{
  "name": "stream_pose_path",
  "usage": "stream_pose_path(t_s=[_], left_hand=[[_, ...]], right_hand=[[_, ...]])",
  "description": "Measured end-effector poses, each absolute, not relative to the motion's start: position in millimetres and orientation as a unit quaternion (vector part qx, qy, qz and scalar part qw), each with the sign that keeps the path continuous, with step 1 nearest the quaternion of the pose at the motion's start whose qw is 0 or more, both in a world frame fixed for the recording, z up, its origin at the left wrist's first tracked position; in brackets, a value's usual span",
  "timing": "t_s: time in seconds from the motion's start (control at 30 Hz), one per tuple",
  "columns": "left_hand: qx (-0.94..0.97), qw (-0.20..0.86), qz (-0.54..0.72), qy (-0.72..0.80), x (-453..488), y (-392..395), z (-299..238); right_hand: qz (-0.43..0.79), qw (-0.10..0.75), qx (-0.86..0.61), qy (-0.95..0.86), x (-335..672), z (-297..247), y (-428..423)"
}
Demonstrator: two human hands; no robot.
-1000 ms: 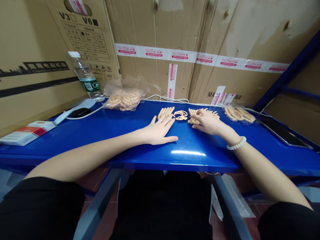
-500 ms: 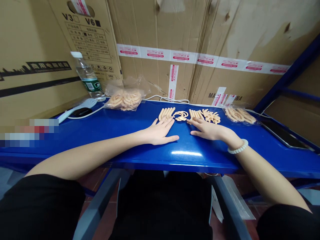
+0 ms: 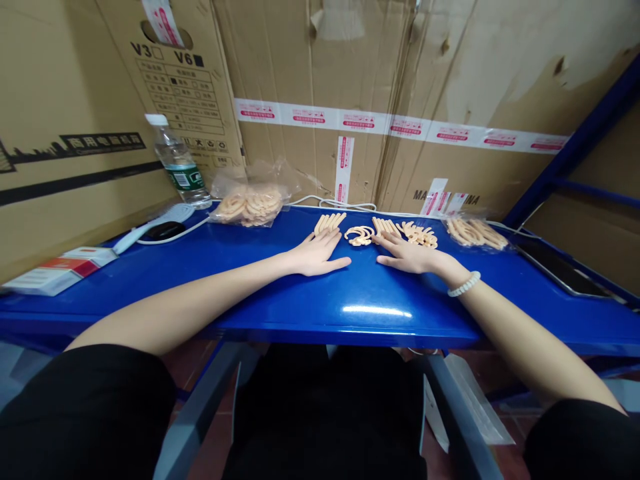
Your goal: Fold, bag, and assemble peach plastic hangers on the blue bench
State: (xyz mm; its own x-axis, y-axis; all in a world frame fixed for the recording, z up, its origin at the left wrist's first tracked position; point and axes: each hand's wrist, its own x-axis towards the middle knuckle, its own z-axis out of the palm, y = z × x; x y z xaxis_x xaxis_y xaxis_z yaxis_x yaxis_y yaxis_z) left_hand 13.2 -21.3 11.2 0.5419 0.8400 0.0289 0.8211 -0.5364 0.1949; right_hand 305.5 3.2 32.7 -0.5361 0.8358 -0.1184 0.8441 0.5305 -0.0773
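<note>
My left hand lies flat and open on the blue table, its fingertips just short of a row of peach-coloured straight pieces. Flat and open too, my right hand rests beside it, a white bead bracelet on its wrist. Its fingertips touch the near end of another row of straight pieces. Between the two rows lie a few curved peach pieces. A loose heap of small peach pieces sits just beyond my right hand. Neither hand holds anything.
A clear bag of curved peach pieces and a water bottle stand at the back left. A white handheld device and a red-white box lie left. Another bag of pieces and a dark tablet lie right. Cardboard boxes wall the back.
My right hand has drawn back off the heap of pieces and now lies flat on the table. My left hand has stayed put. The view has tilted slightly.
</note>
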Motion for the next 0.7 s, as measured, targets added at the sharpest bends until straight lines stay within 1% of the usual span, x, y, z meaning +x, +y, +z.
stream_pose_path(t_s=[0.07, 0.2, 0.23, 0.27, 0.33, 0.4, 0.47, 0.57, 0.7], left_hand=[[0.875, 0.078, 0.073, 0.472, 13, -20, 10], [0.874, 0.074, 0.09, 0.471, 13, -20, 7], [0.874, 0.073, 0.091, 0.472, 13, -20, 7], [0.874, 0.074, 0.091, 0.472, 13, -21, 7], [0.873, 0.078, 0.096, 0.472, 13, -21, 7], [0.872, 0.073, 0.113, 0.47, 12, -22, 7], [0.883, 0.045, 0.135, 0.447, 12, -22, 9], [0.91, 0.004, 0.163, 0.382, 13, -19, 15], [0.926, 0.0, 0.183, 0.329, 18, -7, 29]], right_hand=[[-0.033, 0.006, 0.46, 0.887, 307, 35, 2], [0.092, -0.113, 0.41, 0.9, 319, 56, 3], [0.118, -0.131, 0.409, 0.896, 324, 62, 6], [0.132, -0.134, 0.412, 0.891, 329, 67, 9], [0.137, -0.1, 0.426, 0.888, 341, 72, 17], [0.129, -0.056, 0.435, 0.889, 355, 67, 25], [0.123, -0.038, 0.431, 0.893, 368, 55, 32], [0.106, -0.052, 0.426, 0.897, 385, 33, 39], [0.076, -0.072, 0.439, 0.892, 397, 17, 51]])
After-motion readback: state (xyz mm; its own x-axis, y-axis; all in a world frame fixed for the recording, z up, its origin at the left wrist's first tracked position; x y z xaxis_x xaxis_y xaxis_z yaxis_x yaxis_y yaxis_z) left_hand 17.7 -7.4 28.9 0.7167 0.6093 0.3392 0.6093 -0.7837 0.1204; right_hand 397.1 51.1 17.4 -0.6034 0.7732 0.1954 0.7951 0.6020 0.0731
